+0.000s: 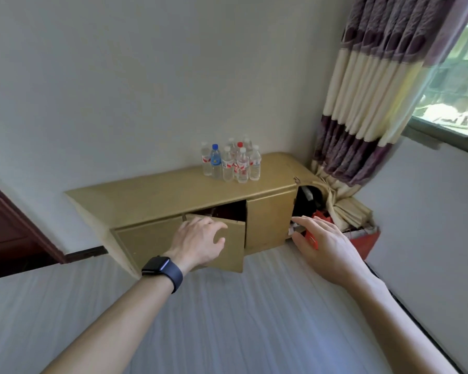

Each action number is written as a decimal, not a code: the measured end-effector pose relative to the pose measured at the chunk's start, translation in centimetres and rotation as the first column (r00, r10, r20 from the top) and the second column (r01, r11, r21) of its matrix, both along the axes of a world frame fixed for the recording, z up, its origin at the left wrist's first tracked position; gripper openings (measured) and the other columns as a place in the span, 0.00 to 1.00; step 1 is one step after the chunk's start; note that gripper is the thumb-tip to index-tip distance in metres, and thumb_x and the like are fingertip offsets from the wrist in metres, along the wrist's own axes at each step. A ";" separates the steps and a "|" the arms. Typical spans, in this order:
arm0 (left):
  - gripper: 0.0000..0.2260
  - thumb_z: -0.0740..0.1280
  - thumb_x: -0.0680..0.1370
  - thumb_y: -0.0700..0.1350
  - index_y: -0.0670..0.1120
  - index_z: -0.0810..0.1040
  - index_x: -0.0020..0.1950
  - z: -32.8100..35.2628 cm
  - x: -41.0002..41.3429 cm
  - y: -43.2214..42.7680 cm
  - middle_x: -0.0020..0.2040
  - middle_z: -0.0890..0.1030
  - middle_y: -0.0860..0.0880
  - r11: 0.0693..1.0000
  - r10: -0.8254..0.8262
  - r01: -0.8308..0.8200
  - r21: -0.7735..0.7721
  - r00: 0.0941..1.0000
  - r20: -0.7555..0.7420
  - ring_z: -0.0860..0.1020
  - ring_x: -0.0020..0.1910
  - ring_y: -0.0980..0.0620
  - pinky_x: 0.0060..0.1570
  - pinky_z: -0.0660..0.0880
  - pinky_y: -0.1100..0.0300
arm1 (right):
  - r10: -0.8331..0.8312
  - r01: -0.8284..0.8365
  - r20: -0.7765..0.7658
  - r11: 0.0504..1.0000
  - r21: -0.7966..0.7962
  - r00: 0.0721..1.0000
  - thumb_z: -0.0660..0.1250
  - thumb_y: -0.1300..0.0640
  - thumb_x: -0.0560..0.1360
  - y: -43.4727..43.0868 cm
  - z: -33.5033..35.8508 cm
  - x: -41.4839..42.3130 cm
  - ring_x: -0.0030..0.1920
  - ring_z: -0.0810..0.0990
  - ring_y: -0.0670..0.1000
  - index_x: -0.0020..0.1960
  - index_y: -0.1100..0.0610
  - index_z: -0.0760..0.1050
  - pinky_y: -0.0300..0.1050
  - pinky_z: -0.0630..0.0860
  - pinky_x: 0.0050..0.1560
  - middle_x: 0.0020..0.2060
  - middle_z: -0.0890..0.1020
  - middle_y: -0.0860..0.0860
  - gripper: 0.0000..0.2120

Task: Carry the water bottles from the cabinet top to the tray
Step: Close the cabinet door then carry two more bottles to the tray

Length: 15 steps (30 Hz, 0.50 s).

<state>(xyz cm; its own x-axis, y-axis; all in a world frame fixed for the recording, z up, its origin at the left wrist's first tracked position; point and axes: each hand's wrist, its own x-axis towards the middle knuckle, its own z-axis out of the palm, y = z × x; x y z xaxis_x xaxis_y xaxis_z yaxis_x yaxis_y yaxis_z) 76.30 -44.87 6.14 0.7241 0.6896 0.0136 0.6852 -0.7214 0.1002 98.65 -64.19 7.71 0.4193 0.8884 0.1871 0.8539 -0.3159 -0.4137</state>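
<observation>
Your left hand (200,238) and right hand (327,247) hover with fingers spread, holding nothing; the bottles (231,163) stand clustered on the cabinet (173,195) beyond.

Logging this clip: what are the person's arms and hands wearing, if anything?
Both forearms are bare, with no sleeves in view, and neither the left hand nor the right hand has a glove or visible ring. The left wrist carries a smartwatch with a dark rectangular face and a dark band. The right wrist wears nothing.
</observation>
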 end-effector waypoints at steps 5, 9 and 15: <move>0.19 0.58 0.80 0.58 0.58 0.71 0.71 -2.5 6.2 7.7 0.68 0.75 0.53 0.994 0.039 -0.046 -0.097 0.997 -0.069 0.72 0.67 0.49 0.64 0.69 0.52 | 0.044 -0.046 -0.033 0.996 -0.075 0.998 0.59 0.43 0.81 8.9 -1.7 7.0 0.74 0.65 0.50 0.71 0.44 0.70 0.46 0.64 0.72 0.68 0.74 0.42 0.20; 0.19 0.58 0.80 0.57 0.58 0.71 0.70 -5.0 10.9 14.0 0.68 0.75 0.53 0.983 0.050 -0.061 -0.172 0.996 -0.071 0.72 0.68 0.50 0.64 0.69 0.52 | 0.074 -0.080 -0.064 0.990 -0.112 0.995 0.58 0.43 0.81 16.2 -3.7 11.7 0.72 0.68 0.49 0.71 0.45 0.70 0.47 0.67 0.70 0.64 0.77 0.42 0.20; 0.19 0.60 0.79 0.56 0.59 0.72 0.70 -9.8 18.7 26.2 0.67 0.75 0.55 0.947 0.028 -0.040 -0.320 0.999 -0.044 0.74 0.65 0.51 0.60 0.73 0.53 | 0.029 -0.054 -0.140 0.982 -0.180 0.990 0.58 0.43 0.81 27.6 -8.2 18.1 0.70 0.69 0.49 0.71 0.44 0.69 0.48 0.70 0.67 0.63 0.76 0.41 0.20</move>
